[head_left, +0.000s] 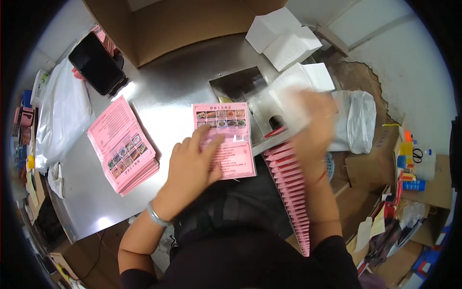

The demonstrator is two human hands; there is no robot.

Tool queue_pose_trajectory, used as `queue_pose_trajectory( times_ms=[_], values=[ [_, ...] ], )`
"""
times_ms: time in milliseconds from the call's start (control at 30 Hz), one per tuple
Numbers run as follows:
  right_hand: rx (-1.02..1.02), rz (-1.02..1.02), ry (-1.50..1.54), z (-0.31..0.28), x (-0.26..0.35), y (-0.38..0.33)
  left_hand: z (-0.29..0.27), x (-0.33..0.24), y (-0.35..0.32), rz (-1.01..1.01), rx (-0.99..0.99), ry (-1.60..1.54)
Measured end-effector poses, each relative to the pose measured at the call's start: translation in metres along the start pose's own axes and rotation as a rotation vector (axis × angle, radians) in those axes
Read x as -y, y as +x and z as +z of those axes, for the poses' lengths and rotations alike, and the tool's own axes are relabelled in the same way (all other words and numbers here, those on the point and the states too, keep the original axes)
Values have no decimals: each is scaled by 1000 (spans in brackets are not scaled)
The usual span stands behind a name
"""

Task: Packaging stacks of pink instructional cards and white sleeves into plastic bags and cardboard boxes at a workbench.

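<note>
My left hand (pixel 195 154) lies flat with spread fingers on a pink printed leaflet (pixel 240 161) that has small food pictures. The leaflet rests near the front edge of the metal table. Over on the right, my right hand (pixel 315 113) is smeared by motion, its fingers unclear. A blurred white sheet (pixel 292 103) shows at its fingers; whether it is gripped is unclear. Just behind that hand is a stack of white papers (pixel 317 77). Below the right wrist runs a long overlapping row of pink leaflets (pixel 291 195). To the left stands a pile of similar pink leaflets (pixel 122 151).
A cardboard box (pixel 168 36) stands at the back of the metal table (pixel 168 86). A phone (pixel 96 65) is propped at the back left, beside white plastic sheeting (pixel 62 111). Folded white papers (pixel 291 48) and a white plastic bag (pixel 361 120) are at the right.
</note>
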State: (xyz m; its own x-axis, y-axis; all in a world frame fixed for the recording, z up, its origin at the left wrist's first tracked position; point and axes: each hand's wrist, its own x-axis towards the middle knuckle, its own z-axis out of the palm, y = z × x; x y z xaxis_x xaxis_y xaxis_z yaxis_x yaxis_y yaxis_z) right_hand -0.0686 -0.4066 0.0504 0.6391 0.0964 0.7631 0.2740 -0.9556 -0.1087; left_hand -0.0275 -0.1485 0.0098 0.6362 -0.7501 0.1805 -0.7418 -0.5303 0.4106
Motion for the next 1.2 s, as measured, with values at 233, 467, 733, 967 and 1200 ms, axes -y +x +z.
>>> queue_pose_trajectory(
  times_ms=[233, 467, 733, 967, 1200],
  values=[
    [430, 38, 72, 49, 64, -27, -4, -8, 21, 21, -50, -359],
    [385, 267, 41, 68, 18, 3, -8, -7, -16, 48, -63, -521],
    [80, 351, -230, 12, -44, 20, -49, 76, -53, -675, -516, -371],
    [134, 669, 110, -18, -34, 15, -62, 97, -68, -556, -295, 576],
    [195, 340, 97, -31, -61, 11, 21, -26, 0, -114, -164, 99]
  ],
)
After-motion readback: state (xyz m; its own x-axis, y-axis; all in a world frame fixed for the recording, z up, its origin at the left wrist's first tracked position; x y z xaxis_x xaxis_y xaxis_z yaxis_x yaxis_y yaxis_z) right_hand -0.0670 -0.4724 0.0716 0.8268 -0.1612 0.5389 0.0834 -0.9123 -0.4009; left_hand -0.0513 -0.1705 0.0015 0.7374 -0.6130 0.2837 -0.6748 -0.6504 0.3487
